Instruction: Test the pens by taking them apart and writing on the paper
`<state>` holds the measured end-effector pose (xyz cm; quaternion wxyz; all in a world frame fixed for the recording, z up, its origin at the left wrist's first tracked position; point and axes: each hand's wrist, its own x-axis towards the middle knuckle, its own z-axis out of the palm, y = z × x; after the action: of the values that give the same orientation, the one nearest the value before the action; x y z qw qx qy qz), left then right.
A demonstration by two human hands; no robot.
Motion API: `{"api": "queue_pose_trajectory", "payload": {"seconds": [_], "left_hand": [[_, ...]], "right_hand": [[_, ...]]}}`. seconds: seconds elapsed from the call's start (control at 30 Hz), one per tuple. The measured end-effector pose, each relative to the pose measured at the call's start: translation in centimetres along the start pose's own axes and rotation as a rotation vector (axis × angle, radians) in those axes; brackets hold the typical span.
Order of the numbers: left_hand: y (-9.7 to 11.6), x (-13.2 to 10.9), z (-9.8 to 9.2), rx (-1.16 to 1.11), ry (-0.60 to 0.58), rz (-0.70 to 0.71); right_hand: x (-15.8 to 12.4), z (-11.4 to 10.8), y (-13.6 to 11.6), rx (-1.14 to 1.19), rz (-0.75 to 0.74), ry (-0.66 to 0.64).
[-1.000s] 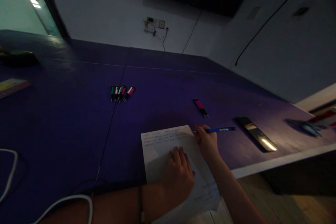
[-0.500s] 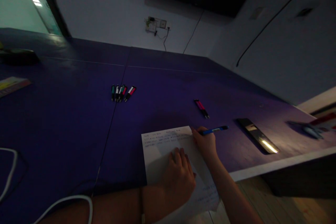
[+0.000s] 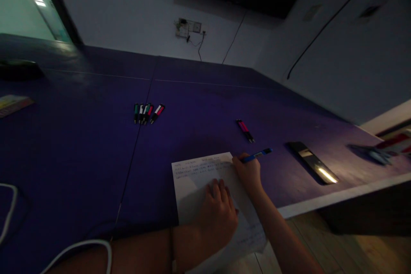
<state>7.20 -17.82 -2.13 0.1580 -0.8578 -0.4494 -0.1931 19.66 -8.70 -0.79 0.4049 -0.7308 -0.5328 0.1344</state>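
A white sheet of paper (image 3: 192, 180) with a few lines of handwriting near its top lies on the dark purple table (image 3: 80, 145), its lower corner hanging over the table's front edge. My left hand (image 3: 218, 215) rests flat on the sheet, fingers together. My right hand (image 3: 248, 173) grips a blue pen (image 3: 257, 154) at the paper's top right corner, the pen's tip on the written lines and its barrel pointing right.
Several pens (image 3: 147, 113) lie in a row at the table's middle. A pink pen pair (image 3: 245, 130) lies beyond my right hand. A dark flat device (image 3: 313, 168) sits right, near the edge. A white cable (image 3: 80, 246) loops at lower left.
My right hand with the blue pen has moved a little left along the written lines. The left hand has stayed on the paper.
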Motion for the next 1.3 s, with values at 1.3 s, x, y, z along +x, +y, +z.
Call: {"api": "queue_pose_trajectory", "payload": {"seconds": [1.3], "left_hand": [[-0.03, -0.12, 0.11, 0.020, -0.011, -0.009]], "right_hand": [[0.14, 0.16, 0.22, -0.001, -0.005, 0.010]]}}
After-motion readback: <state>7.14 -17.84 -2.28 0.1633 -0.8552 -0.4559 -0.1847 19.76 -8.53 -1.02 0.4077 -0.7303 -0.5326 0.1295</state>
